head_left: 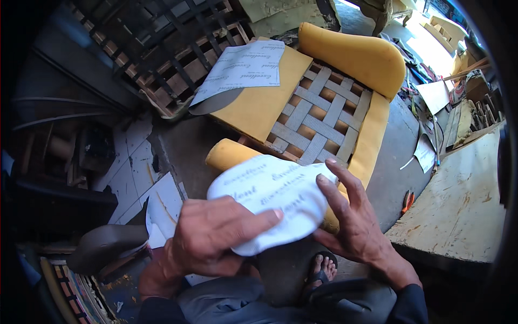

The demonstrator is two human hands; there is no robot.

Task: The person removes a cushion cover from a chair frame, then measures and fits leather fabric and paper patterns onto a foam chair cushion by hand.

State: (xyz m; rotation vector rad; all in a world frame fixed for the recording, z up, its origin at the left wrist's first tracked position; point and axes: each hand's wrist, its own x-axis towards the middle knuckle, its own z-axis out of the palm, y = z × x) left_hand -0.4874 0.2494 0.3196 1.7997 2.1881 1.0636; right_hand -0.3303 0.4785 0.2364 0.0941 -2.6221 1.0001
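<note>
A rounded white piece of printed sheet [253,189] is between my hands, over the near yellow arm of a chair frame. My left hand [216,232] is closed on its lower left part, thumb on top and fingers underneath. My right hand [356,227] holds the piece's right edge, fingertips at its upper corner and thumb low beside it. Beyond them lies the yellow-padded frame [345,46], with woven grey webbing [318,116] in its seat. On its flat yellow panel [259,108] rests another printed sheet [240,62] with a dark underside.
Orange-handled pliers [407,202] lie beside a pale board [442,200] at the right. Scrap wood and offcuts [475,97] are heaped behind. A dark cushioned piece [108,248] and white sheets [162,210] are at the lower left. A black-strapped frame [167,48] stands at the back.
</note>
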